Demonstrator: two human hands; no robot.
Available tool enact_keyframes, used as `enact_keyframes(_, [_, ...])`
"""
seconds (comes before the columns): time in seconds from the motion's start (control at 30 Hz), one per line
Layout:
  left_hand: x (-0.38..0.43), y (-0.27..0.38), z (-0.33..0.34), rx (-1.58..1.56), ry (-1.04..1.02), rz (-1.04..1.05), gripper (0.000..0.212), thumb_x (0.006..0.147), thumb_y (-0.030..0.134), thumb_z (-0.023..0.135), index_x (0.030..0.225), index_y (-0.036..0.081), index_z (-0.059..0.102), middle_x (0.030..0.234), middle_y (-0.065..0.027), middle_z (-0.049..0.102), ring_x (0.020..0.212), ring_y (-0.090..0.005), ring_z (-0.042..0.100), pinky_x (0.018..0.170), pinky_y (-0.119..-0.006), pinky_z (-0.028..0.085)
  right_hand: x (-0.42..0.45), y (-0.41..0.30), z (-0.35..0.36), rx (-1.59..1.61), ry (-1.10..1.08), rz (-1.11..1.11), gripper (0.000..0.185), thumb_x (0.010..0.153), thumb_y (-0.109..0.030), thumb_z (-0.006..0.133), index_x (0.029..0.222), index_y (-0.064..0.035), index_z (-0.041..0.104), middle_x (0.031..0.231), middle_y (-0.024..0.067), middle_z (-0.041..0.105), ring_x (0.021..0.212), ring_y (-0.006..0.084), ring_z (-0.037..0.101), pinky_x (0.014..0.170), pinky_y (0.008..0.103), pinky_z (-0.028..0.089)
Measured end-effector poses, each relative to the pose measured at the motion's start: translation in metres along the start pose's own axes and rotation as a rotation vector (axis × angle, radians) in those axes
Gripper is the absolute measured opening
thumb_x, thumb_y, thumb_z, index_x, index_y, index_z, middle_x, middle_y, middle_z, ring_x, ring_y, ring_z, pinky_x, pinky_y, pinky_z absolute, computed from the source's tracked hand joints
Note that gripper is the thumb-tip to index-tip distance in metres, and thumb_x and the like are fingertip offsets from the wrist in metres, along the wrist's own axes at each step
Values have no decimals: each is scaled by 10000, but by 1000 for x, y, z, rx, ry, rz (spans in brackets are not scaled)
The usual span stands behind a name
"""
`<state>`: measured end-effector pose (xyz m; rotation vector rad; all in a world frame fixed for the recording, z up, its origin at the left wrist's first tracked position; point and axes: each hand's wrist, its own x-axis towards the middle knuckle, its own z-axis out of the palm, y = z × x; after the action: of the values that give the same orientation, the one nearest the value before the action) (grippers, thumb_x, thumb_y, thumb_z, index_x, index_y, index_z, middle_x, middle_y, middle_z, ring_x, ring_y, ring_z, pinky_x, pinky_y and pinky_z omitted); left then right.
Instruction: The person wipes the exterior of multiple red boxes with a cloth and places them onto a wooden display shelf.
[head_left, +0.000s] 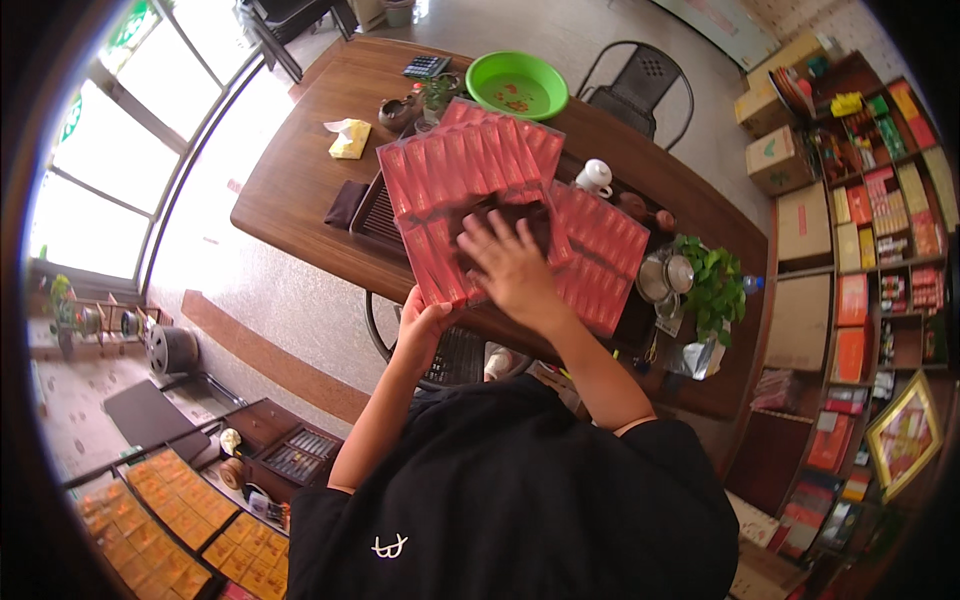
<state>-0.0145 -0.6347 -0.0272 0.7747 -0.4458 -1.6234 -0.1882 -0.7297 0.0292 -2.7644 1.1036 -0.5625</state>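
Observation:
My left hand (422, 328) grips the near left corner of a clear-wrapped pack of red packets (450, 161), which is held tilted above the table. Fingers spread and palm down, my right hand (508, 268) presses a dark brown cloth (517, 212) onto the pack's face. The cloth is partly hidden under the hand and slightly blurred. Behind the held pack, another red pack (544, 140) shows at its upper right. To the right lies a further clear-wrapped red pack (600, 255) on the tea table.
The wooden table (300, 187) carries a slatted tea tray (381, 221), a green basin (517, 84), a white lidded cup (595, 178), a metal kettle (664, 276) and a leafy plant (709, 289). A metal chair (637, 90) stands beyond; shelves (829, 259) line the right.

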Motion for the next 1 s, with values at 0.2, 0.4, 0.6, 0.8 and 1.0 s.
enact_keyframes(0.2, [0,6,-25,53,-19,-58,469,852,140,637,1272,51,448,1195,-64,595,1101,-184,602,963,-366,498,72,-32,23,122,-132,-386,492,882,-438,597,1293,-169,577,1470,45,434,1376,306,359,1116,575,246])
enact_keyframes(0.4, [1,19,-23,94,21,-100,579,793,229,741,1239,36,426,1117,-54,568,1024,-133,569,889,-300,495,175,-8,51,109,-205,-561,335,876,-511,586,1033,-230,682,1244,21,553,1372,257,355,1111,566,245])
enact_keyframes(0.6, [4,15,-33,116,39,-121,640,756,204,753,1271,43,410,1161,-52,556,1054,-132,560,911,-309,480,239,15,63,210,-81,-214,408,904,-516,541,1039,-159,685,1047,56,686,980,269,651,818,430,499])
enact_keyframes(0.8, [24,38,-7,4,127,-140,406,796,101,749,1119,29,514,1000,-44,648,848,-111,635,791,-272,522,239,19,69,116,-74,13,403,935,-502,511,1029,-145,673,952,114,691,897,321,657,744,437,511])
enact_keyframes(1.0, [39,20,-1,-170,279,-45,246,820,115,738,1002,30,596,907,-37,668,767,-108,638,725,-264,534,227,63,45,42,-101,139,499,943,-537,455,1029,-99,676,959,143,699,925,337,661,793,459,506])
